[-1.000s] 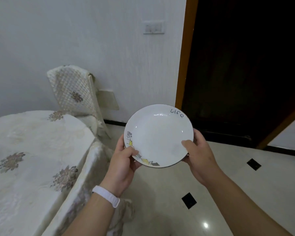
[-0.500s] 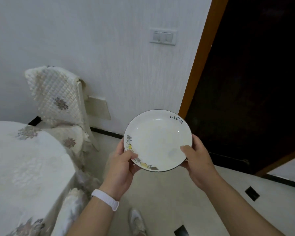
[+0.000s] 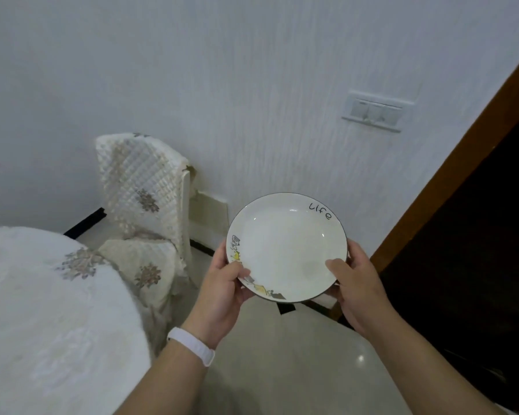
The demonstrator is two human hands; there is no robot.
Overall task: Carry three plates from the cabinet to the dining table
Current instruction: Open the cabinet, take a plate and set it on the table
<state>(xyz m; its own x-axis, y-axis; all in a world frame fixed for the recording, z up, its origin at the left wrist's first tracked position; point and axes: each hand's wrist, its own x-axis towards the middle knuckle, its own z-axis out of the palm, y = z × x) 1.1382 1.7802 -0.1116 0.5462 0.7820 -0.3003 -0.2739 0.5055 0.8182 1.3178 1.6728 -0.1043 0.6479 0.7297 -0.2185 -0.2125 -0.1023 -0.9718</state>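
Doorway slid right, chair toward centre | left hand, right hand: fingers gripped plate rim | cloth-covered worktop lower left, glossy floor.

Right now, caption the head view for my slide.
Left hand and right hand hold a white plate near the covered dining table.
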